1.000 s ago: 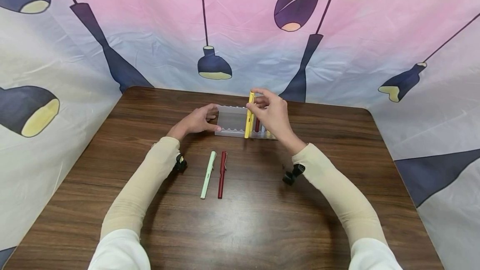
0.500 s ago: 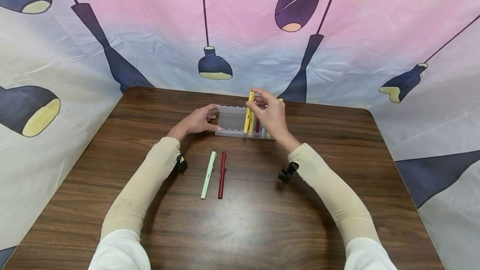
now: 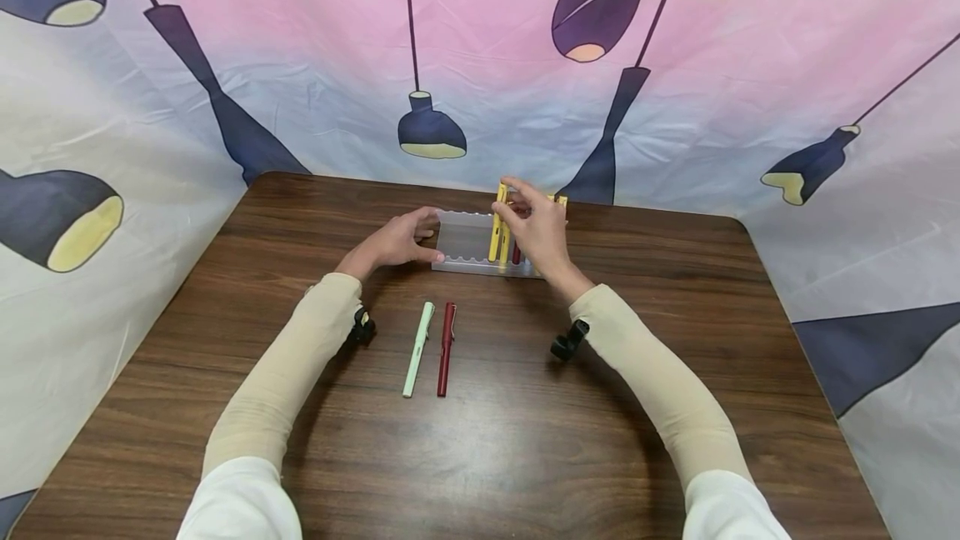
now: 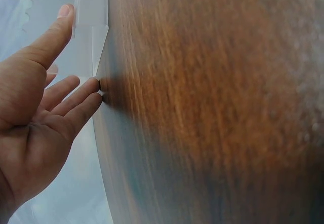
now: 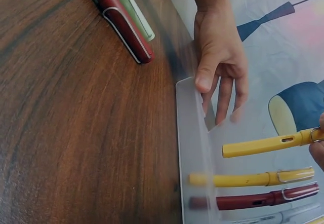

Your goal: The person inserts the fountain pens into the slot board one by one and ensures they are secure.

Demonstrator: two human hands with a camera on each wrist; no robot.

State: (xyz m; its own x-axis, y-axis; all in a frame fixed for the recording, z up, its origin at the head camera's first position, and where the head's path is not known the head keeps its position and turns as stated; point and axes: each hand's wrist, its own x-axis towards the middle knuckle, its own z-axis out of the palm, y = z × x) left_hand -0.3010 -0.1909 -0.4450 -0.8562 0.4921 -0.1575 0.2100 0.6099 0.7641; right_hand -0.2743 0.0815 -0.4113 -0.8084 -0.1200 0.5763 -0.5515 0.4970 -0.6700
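Note:
My right hand (image 3: pixel 543 233) pinches a yellow pen (image 3: pixel 496 233) by its upper part, between thumb and fingers. The pen leans nearly upright over the notched front of a clear plastic pen rack (image 3: pixel 459 267). In the right wrist view, its lower end (image 5: pixel 238 149) appears apart from the rack's front lip. Beside it in the rack stand another yellow pen (image 5: pixel 243 180), a dark red pen (image 5: pixel 248 200) and a clear pen (image 5: pixel 276 218). My left hand (image 3: pixel 392 242) holds the rack's left end, thumb at the front and fairly straight fingers toward the back.
A pale green pen (image 3: pixel 417 350) and a dark red pen (image 3: pixel 446 350) lie side by side on the wooden table (image 3: pixel 510 457), nearer to me than the rack. A printed cloth backdrop (image 3: pixel 330 107) hangs behind the table's far edge.
My right hand has shifted slightly left, and the yellow pen's lower end has risen from in front of the rack's lip to its notched edge. The left hand stays in place.

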